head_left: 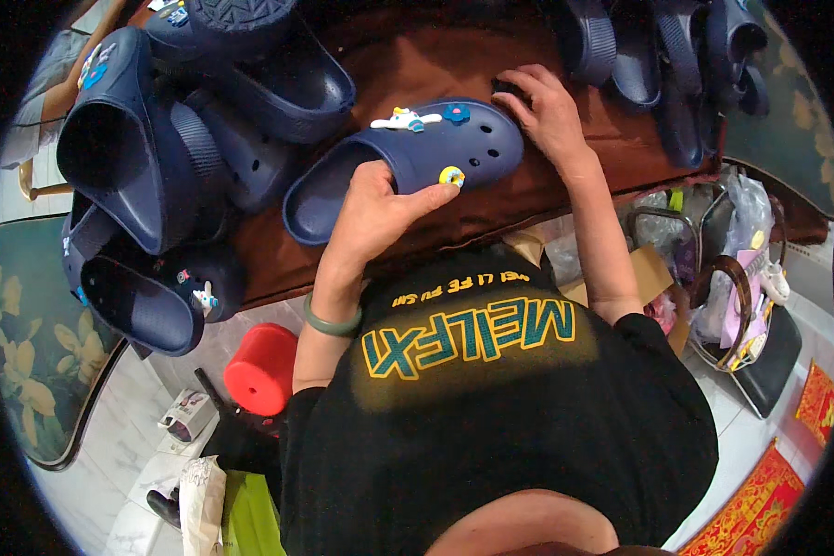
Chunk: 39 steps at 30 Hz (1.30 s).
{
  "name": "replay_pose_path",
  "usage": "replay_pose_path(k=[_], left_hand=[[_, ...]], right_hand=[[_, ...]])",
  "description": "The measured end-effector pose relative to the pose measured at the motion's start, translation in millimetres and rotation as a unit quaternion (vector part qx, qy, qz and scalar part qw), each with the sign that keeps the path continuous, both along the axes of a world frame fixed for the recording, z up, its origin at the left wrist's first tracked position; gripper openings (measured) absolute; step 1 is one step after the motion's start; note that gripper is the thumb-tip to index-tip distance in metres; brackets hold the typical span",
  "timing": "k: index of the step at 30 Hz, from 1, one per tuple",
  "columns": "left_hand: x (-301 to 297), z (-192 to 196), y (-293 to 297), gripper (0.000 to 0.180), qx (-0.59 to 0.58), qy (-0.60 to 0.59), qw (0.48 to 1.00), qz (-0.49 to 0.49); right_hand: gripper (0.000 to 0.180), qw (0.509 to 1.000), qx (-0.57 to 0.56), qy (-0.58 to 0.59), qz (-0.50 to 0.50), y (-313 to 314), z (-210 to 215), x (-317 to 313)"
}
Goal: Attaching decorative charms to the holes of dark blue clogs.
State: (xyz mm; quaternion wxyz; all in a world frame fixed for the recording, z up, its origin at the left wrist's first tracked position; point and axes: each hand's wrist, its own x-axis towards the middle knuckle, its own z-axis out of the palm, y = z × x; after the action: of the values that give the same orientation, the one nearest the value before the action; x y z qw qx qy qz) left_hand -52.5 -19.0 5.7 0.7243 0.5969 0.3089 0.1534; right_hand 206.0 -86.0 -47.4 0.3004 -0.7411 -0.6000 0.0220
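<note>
A navy foam clog (454,148) lies tilted in front of me on a brown cloth, its toe pointing right. My left hand (375,213) grips it, fingers inside the foot opening and thumb pressed on a round yellow charm (451,176) at the near side of the upper. A white figure charm (405,120) and a small blue flower charm (456,112) sit on the far side of the upper; several holes toward the toe are bare. Just beyond the toe, my right hand (554,116) has its fingers curled at something small and dark that I cannot make out.
Navy clogs are piled at the left, among them a large upended clog (120,139). More navy clogs (635,65) stand at the far right of the brown cloth (435,60). Below the table are a red stool (261,369) and, at right, a chair with plastic bags (746,222).
</note>
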Motion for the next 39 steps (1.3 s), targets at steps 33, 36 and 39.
replay_pose_path(k=[33, 36, 39], left_hand=[[1, -2, 0, 0.033, 0.003, 0.009, 1.0, -0.008], [3, 0, 1, 0.032, 0.004, 0.025, 1.0, -0.017], [6, 0, 0, 0.032, 0.011, 0.043, 0.999, -0.027]], right_hand=[[0.04, 0.949, -0.059, 0.307, 0.046, -38, 44, -44], [0.063, 0.904, -0.174, 0.386, 0.063, -27, 53, -24], [0.067, 0.874, -0.242, 0.416, 0.071, -22, 63, -20]])
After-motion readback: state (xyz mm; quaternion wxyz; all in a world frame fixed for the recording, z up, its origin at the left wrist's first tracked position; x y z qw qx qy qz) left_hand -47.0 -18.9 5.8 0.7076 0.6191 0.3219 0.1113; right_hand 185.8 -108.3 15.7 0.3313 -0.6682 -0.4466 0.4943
